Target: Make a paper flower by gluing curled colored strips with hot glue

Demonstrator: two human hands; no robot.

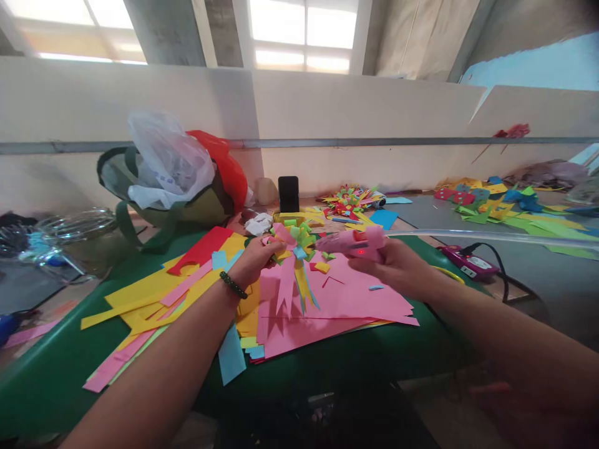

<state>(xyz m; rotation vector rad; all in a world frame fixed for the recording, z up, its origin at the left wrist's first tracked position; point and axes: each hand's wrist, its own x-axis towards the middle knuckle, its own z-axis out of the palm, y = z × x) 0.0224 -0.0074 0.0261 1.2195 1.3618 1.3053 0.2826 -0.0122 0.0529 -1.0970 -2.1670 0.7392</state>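
Note:
My left hand (259, 255), with a beaded bracelet at the wrist, is closed on a paper flower (299, 240) of green, pink and blue strips. Pink, yellow and blue paper tails (299, 284) hang from it. In my right hand (388, 260) is a pink hot glue gun (362, 243) with a small red light on, its nozzle pointing left at the flower. Whether the tip touches the paper I cannot tell. Beneath both hands lie pink paper sheets (341, 305) with small coloured scraps on them.
Yellow, red and pink paper strips (154, 299) spread left over the green table cover (430, 337). Behind stand a bag (187, 212) with plastic bags, a phone (289, 194) and a colourful paper pile (349, 201). A purple power strip (468, 262) and more cut paper (505, 202) lie right.

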